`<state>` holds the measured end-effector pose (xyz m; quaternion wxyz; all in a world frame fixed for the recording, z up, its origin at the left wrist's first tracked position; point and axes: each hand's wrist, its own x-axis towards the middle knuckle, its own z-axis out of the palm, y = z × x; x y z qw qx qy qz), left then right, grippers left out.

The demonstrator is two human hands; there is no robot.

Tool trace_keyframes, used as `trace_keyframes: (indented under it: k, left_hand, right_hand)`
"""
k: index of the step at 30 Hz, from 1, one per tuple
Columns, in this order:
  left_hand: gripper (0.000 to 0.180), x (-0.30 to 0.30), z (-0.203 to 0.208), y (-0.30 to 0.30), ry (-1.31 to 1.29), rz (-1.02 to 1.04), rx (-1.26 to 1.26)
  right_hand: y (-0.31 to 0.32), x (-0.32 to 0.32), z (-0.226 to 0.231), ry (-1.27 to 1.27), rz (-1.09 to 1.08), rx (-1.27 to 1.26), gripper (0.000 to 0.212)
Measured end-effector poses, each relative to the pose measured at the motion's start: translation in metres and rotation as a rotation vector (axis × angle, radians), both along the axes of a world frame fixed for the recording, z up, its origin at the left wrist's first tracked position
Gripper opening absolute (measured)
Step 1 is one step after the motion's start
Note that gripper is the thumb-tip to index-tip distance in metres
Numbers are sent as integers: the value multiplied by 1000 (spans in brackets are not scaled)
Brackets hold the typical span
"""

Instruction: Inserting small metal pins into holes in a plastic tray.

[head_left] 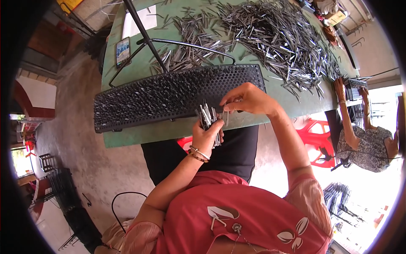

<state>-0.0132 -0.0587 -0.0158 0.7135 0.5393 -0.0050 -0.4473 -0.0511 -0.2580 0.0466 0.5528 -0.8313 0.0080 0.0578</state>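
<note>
My left hand (pixel 207 134) is closed around a bundle of thin dark metal strips (pixel 207 115), their ends fanning out above the fist. Just right of the bundle, my right hand (pixel 247 99) pinches a single thin strip (pixel 225 117) between thumb and fingertips. Both hands are at the near edge of a long black perforated rack (pixel 224 86). Strips stand packed upright in the holes over its left and middle part, while bare holes show toward its right end. What kind of part the strips are, I cannot tell.
A big heap of loose strips (pixel 279 38) covers the back right of the green table (pixel 122 139). A black metal stand (pixel 148 41) rises behind the rack, near a phone (pixel 123 51) and white paper (pixel 141 21). At right, another person (pixel 363 144) works by a red stool (pixel 315 142).
</note>
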Motion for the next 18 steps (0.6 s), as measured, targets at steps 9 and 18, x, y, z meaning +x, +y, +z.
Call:
trace_keyframes:
  k: [9,18]
  left_hand:
    - [20,-7,-4,1,176,-79,-32]
    - [21,-4,-4,1,168,-87,-4]
  right_hand:
    - [-18,22,1,-479,-318,-413,15]
    - [-30,38,-10,-541,-167,-498,12]
